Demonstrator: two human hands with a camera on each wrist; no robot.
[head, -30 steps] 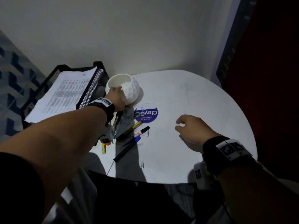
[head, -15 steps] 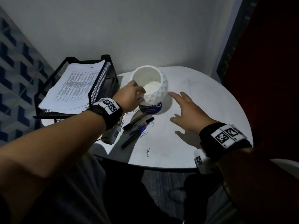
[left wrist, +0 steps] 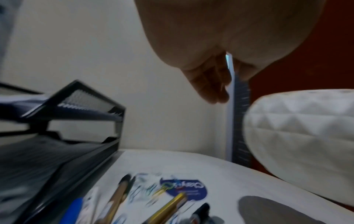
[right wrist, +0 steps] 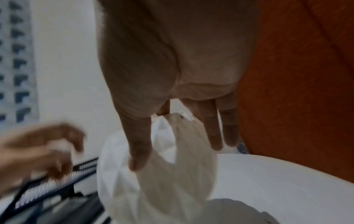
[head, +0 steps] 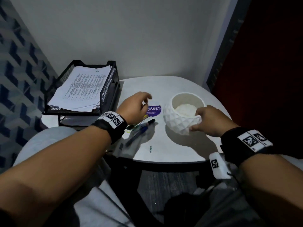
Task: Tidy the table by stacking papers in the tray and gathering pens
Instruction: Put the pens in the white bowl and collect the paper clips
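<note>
A white faceted bowl [head: 178,123] stands on the round white table [head: 180,148], right of centre. My right hand [head: 196,121] grips its near right rim, thumb on the outer wall, fingers inside [right wrist: 214,136]. Several pens and markers [head: 142,126] lie in a loose heap left of the bowl [left wrist: 296,136], partly hidden under my left hand [head: 145,103]. That hand hovers above the pens [left wrist: 168,209] with fingers loosely curled and holds nothing. A stack of printed papers [head: 82,89] lies in the top level of the black mesh tray [head: 108,94] at the back left.
A purple round sticker [head: 155,110] lies between hand and bowl. Paper clips sit among the pens, and one green clip [head: 151,149] lies alone near the table's front edge. The wall runs close behind, and a dark red panel [head: 262,79] stands at the right.
The bowl has moved from beside the tray to the right part of the table. My left hand let go of it and drew back over the pens; my right hand took hold of its rim.
</note>
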